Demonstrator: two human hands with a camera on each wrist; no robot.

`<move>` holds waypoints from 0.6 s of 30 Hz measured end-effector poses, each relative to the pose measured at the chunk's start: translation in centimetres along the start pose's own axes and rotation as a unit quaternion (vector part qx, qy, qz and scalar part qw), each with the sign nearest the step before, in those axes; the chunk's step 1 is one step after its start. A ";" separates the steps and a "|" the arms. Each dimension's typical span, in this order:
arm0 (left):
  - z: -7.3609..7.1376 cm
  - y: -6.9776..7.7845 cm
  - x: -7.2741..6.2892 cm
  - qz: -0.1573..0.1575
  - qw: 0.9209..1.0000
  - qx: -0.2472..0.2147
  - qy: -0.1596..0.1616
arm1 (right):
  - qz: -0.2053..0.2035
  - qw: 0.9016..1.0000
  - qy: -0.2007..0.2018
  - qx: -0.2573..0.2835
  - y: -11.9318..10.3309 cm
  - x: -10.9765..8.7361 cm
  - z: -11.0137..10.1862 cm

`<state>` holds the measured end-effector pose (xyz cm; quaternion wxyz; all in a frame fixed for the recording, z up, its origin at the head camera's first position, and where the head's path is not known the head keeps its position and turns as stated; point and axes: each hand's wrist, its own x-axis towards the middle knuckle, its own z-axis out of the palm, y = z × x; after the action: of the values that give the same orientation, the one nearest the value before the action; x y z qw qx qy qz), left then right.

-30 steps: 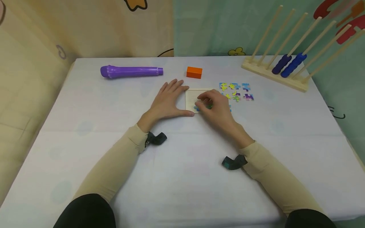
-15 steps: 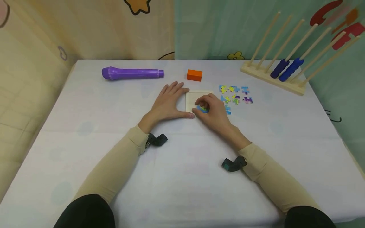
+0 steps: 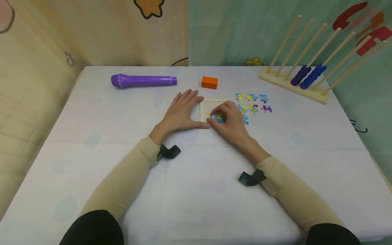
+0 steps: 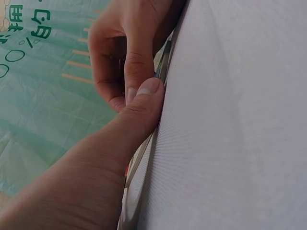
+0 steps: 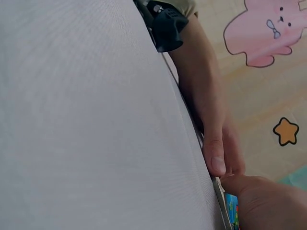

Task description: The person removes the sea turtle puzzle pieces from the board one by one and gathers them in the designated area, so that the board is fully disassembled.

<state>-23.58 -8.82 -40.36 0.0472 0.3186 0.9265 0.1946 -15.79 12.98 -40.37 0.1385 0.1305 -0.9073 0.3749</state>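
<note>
A small pale wooden puzzle board (image 3: pixel 206 109) with a raised rim lies at mid-table between both hands. My left hand (image 3: pixel 182 114) rests with fingers spread at its left side, the thumb along the near left corner. Over the board's near right part, my right hand (image 3: pixel 231 119) has thumb and fingers curled around a blue and green jigsaw piece (image 3: pixel 218 118) low in the board; the hand hides part of it. In the left wrist view the left thumb (image 4: pixel 149 91) overlaps the right fingertips. Blue pieces (image 5: pixel 232 206) show under the right hand in the right wrist view.
Several loose jigsaw pieces (image 3: pixel 253 110) lie just right of the board. Behind it sit an orange block (image 3: pixel 209 82) and a purple toy microphone (image 3: pixel 144 81). A wooden rack (image 3: pixel 294 86) with upright rods and blue beads stands at the back right.
The right hand has shifted slightly left and down over the board, its thumb now nearer the left thumb. The left hand keeps its place; the head view has tilted a little.
</note>
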 end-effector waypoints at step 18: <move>0.2 0.0 -0.2 0.001 1.000 0.003 0.009 | -0.057 0.998 0.007 0.024 0.5 -0.6 -0.3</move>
<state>-23.37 -8.90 -40.54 0.0376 0.3179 0.9271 0.1948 -15.35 13.68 -40.69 0.1632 0.1824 -0.8881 0.3890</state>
